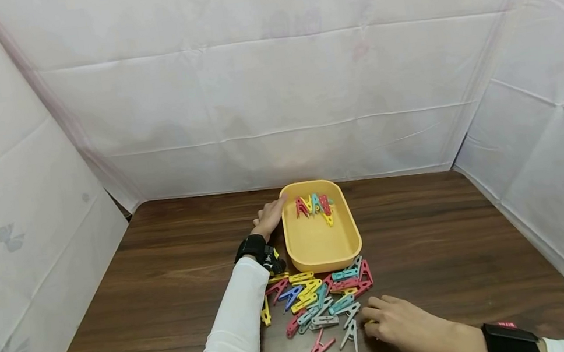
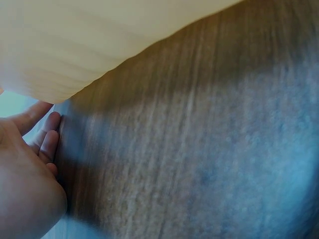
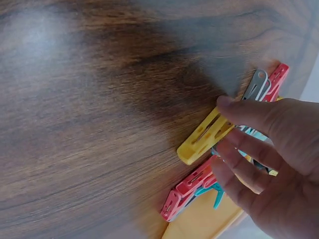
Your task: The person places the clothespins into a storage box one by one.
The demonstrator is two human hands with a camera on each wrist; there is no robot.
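Right hand [image 1: 405, 322] sits nearest the head camera, low on the table [image 1: 168, 284], fingers curled down at the near-right edge of the clothespin pile [image 1: 321, 303]. Right wrist view shows it pinching a yellow clothespin [image 3: 205, 135], thumb on the top face, fingertips [image 3: 227, 149] just under it, so it's holding that one peg, not loose. Peg's free end points away from the palm, which reads as a grip on the handle end (judgement: that's the end you squeeze to open it). Red clothespins [image 3: 188, 191] and a grey clothespin [image 3: 255, 85] lie right beside the fingers, touching the yellow one or nearly so.

Left hand [image 1: 268, 219] is past the pile, against the left outer wall of the yellow tray [image 1: 317, 248], fingers straight and relaxed, holding nothing. Index finger reaches along the rim toward the far corner. Left wrist view agrees: flat fingers [image 2: 47, 142] beside the tray wall [image 2: 60, 45]. Likely bracing the tray so it doesn't slide (judgement).

Inside the tray, beyond the left fingertips, a short row of clipped clothespins [image 1: 314, 206] stands on the far rim, red, yellow, teal mixed. Rest of the pile lies flat on the table between the tray's near end and the right hand.
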